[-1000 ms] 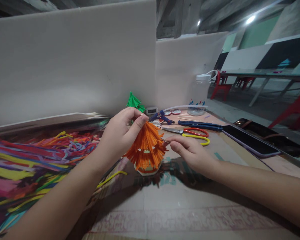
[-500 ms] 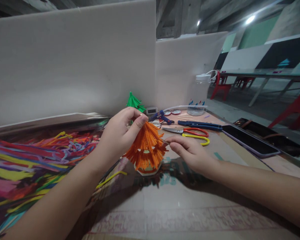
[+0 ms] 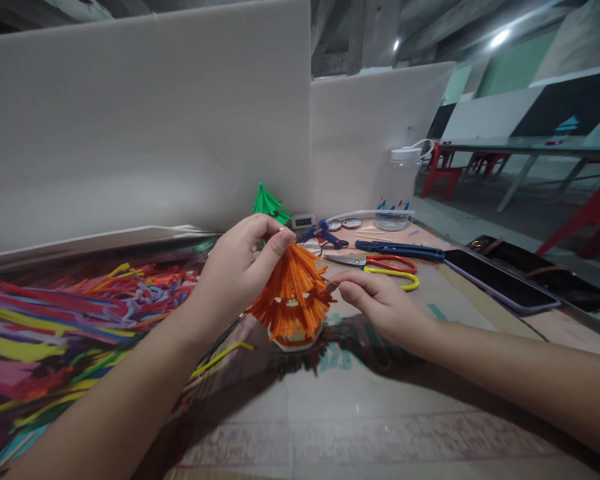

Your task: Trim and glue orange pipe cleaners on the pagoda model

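An orange pipe-cleaner tree (image 3: 297, 287), cone-shaped with tiers of fringe, stands upright on a pale flat-sided base (image 3: 296, 345). My left hand (image 3: 245, 257) pinches its top between thumb and fingers. At the tree's right side, my right hand (image 3: 375, 300) is closed in a pinch on a thin stick (image 3: 333, 283). The stick's tip meets the orange fringe; its exact kind is too small to make out. Behind my left hand a green pipe-cleaner tree (image 3: 269, 203) is partly hidden.
Loose coloured pipe cleaners (image 3: 105, 307) heap on the left. Scissors (image 3: 385, 264), a blue cutter (image 3: 400, 251), a glue gun (image 3: 323, 233) and a phone (image 3: 500, 280) lie right of the tree. A water bottle (image 3: 396, 190) stands behind, near white panels (image 3: 180, 120).
Almost nothing differs. The tip of the stick in my right hand has shifted very slightly at the orange fringe; my left hand keeps its place at the top.
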{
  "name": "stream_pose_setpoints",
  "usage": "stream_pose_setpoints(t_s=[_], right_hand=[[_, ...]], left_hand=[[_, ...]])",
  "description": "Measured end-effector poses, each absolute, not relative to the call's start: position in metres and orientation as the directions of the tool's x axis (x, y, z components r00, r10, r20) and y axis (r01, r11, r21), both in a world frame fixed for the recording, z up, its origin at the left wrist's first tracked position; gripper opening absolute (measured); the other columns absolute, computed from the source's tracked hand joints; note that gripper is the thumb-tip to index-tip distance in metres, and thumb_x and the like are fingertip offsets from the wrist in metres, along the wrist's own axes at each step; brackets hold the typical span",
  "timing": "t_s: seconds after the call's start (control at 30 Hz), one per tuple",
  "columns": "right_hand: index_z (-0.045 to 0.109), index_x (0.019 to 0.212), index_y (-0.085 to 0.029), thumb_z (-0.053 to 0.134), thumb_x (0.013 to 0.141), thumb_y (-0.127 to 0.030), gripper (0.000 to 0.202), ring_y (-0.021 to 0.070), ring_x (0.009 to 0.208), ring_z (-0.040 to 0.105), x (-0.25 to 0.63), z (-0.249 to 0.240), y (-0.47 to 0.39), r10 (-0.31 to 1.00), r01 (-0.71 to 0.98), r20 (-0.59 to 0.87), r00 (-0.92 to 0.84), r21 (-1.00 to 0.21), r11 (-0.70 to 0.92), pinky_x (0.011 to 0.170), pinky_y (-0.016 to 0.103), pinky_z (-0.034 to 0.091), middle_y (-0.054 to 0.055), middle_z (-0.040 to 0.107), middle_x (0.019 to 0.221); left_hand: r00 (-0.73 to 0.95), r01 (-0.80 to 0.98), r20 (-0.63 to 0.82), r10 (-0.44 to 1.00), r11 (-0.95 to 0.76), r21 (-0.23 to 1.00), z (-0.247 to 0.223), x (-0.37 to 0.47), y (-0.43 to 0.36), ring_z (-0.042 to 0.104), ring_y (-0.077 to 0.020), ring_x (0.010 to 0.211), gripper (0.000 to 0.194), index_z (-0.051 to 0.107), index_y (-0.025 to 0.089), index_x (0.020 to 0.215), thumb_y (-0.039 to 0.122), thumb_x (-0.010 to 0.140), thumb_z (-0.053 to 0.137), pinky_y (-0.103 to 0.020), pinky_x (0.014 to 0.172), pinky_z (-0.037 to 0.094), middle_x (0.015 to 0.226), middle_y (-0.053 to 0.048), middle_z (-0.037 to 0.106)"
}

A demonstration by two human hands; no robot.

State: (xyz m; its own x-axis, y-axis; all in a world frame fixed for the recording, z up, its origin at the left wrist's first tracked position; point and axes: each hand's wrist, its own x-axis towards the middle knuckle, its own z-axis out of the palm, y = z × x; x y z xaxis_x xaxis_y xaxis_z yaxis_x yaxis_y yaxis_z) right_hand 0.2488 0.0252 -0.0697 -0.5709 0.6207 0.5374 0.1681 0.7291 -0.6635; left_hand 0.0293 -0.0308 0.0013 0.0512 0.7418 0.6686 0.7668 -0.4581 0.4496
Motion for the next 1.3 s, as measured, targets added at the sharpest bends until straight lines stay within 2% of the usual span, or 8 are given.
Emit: stream_pose_setpoints(t_s=[0.23, 0.73, 1.07, 1.3], right_hand=[[0.07, 0.092, -0.016, 0.048, 0.097, -0.03, 0.026, 0.0177, 0.084, 0.069, 0.2489, -0.0682, 0.0255, 0.609, 0.165, 0.538, -0.583, -0.655, 0.737, 0.074, 0.027, 0.053, 0.007, 0.076, 0.09], [0.07, 0.1, -0.017, 0.048, 0.097, -0.031, 0.026, 0.0196, 0.088, 0.07, 0.2485, -0.0709, 0.0261, 0.61, 0.175, 0.575, -0.545, -0.633, 0.754, 0.077, 0.03, 0.055, 0.008, 0.077, 0.097], [0.07, 0.096, -0.017, 0.047, 0.098, -0.028, 0.026, 0.0191, 0.086, 0.07, 0.2488, -0.071, 0.026, 0.577, 0.181, 0.58, -0.575, -0.597, 0.781, 0.076, 0.03, 0.054, 0.007, 0.077, 0.093], [0.07, 0.095, -0.016, 0.047, 0.097, -0.027, 0.026, 0.0178, 0.085, 0.07, 0.2483, -0.0702, 0.0261, 0.588, 0.171, 0.571, -0.573, -0.618, 0.767, 0.076, 0.028, 0.054, 0.007, 0.077, 0.092]], left_hand=[[0.054, 0.764, 0.664, 0.746, -0.459, 0.453, 0.0002, 0.0286, -0.0303, 0.058, -0.0167, 0.068, 0.026, 0.063, 0.02, 0.088, 0.042, 0.096, 0.053, -0.028, 0.062, 0.043, 0.072, -0.001, 0.061], [0.078, 0.782, 0.687, 0.723, -0.471, 0.407, 0.0015, 0.0272, -0.0291, 0.06, -0.0177, 0.073, 0.026, 0.063, 0.02, 0.087, 0.041, 0.096, 0.052, -0.03, 0.069, 0.045, 0.077, -0.002, 0.064], [0.068, 0.778, 0.675, 0.734, -0.463, 0.424, 0.0015, 0.0271, -0.0287, 0.061, -0.0189, 0.076, 0.025, 0.063, 0.02, 0.087, 0.04, 0.096, 0.052, -0.03, 0.067, 0.046, 0.078, -0.003, 0.066], [0.059, 0.787, 0.671, 0.739, -0.447, 0.424, 0.0027, 0.0291, -0.0295, 0.062, -0.0187, 0.077, 0.025, 0.063, 0.02, 0.087, 0.04, 0.096, 0.052, -0.03, 0.07, 0.046, 0.079, -0.003, 0.065]])
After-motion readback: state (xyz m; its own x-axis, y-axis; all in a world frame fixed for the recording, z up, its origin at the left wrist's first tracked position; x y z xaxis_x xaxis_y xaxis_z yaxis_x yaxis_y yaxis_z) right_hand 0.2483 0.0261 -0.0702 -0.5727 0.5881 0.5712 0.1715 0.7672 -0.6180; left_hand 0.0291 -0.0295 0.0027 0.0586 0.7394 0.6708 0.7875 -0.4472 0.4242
